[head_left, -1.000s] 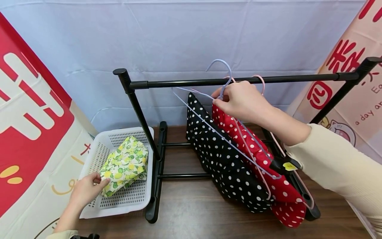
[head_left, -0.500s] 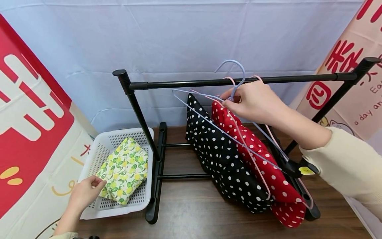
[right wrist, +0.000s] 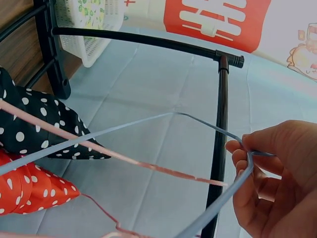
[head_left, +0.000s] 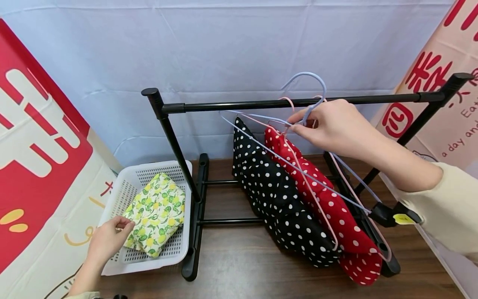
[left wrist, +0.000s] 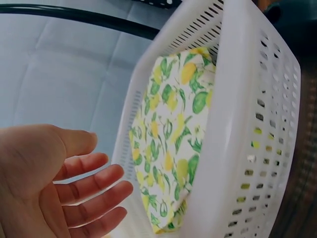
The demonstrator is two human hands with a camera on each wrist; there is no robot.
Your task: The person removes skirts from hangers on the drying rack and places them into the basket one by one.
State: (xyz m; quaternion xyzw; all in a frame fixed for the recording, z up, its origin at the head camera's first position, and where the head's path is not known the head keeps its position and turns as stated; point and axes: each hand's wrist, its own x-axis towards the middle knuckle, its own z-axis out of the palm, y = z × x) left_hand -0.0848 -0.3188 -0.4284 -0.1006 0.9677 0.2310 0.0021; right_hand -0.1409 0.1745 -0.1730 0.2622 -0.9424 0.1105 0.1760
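Observation:
My right hand [head_left: 332,124] pinches a light blue wire hanger [head_left: 325,88] at the base of its hook, the hook standing higher than the black rail. No cloth hangs on this hanger. Its wire crosses in front of a black polka-dot cloth item [head_left: 276,199] and a red polka-dot one [head_left: 358,245], which hang from the rack on pink hangers [right wrist: 119,156]. On the left, my left hand [head_left: 108,238] hovers at the basket's side, fingers loosely bent and holding nothing. Beside its fingertips lies a folded lemon-print cloth [head_left: 158,214] inside the white basket [left wrist: 237,99].
The black clothes rack's rail [head_left: 231,105] runs across the middle, with an upright post [head_left: 173,145] and a foot [head_left: 191,261] right beside the basket. A wooden tabletop [head_left: 231,257] lies below. Pale blue cloth [head_left: 224,45] and printed banners [head_left: 41,124] surround it.
My right hand has carried the blue hanger to the right along the rail. My left hand has come off the lemon-print cloth, which now lies flatter and further forward in the basket.

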